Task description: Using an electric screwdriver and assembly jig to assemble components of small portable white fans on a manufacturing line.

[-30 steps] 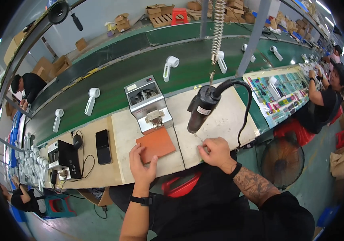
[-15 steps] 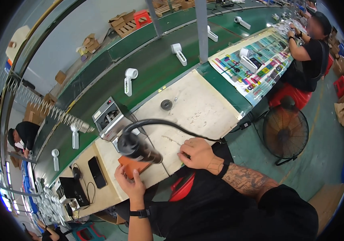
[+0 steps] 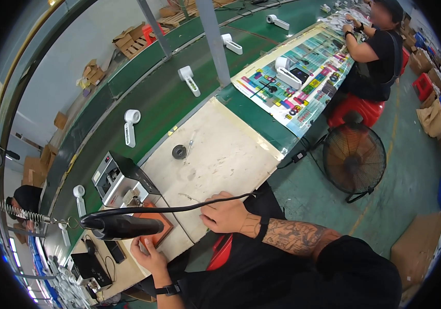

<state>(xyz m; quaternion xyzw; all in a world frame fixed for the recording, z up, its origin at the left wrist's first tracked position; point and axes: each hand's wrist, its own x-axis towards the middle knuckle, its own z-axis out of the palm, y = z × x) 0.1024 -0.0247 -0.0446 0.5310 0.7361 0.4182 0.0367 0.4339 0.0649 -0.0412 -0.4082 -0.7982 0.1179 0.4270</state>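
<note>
Left hand [image 3: 148, 256] fingers pressed on orange pad [image 3: 154, 230] under hanging black screwdriver [image 3: 122, 226]; right hand [image 3: 225, 215] fingers curled together on tabletop [image 3: 220, 154] edge.

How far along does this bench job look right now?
Early, as far as can be told. Done: the orange rectangular pad lies on the pale worktop. In hand: the left hand rests at the pad's edge; the right hand sits by the black cable. Left: the hanging black power screwdriver is gripped by neither hand.
</note>
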